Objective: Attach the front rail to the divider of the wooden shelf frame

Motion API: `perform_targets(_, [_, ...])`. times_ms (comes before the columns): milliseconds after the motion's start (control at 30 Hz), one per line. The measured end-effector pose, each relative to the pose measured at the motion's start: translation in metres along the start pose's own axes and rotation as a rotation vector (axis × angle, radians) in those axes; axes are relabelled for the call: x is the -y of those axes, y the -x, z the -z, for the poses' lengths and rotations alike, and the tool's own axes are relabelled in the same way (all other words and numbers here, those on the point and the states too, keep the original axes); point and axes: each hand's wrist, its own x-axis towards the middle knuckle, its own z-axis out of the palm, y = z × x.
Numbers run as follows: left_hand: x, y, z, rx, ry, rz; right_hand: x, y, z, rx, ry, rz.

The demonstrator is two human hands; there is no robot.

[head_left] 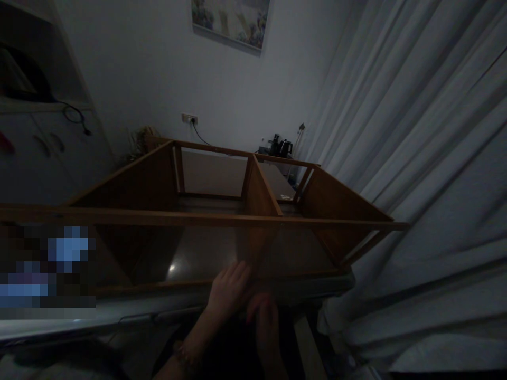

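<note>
dim rm, 1 wall pic at 12 o'clock, 1 curtain at 3. 1 wood frame w/ 3 panels, ctr, on table. l. hand, r. hand at 6; open/gripping: can't tell.

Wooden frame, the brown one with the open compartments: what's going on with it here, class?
A person is at the near side of the wooden frame, with both bare hands close together by its lower front rail. The left hand is at the rail near the divider; the right hand is a little lower and curled. It is too dim to tell whether either grips the wood. The divider stands between two brown panels.
</note>
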Motion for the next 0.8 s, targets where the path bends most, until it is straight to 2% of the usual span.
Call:
perform_targets(233, [0.001, 0.002, -0.001, -0.02, -0.039, -0.013, 0.026, 0.001, -0.002, 0.115, 0.07, -0.071])
perform_targets(400, [0.001, 0.0, 0.002, -0.02, -0.022, -0.023, 0.017, 0.004, -0.002, 0.054, -0.03, -0.153])
perform_targets(567, [0.0, -0.003, 0.003, -0.078, -0.04, -0.043, 0.006, 0.005, -0.004, -0.036, -0.034, -0.102])
perform_targets(800, [0.002, 0.0, -0.001, -0.078, -0.038, -0.041, 0.015, 0.012, 0.001, 0.031, 0.084, -0.098])
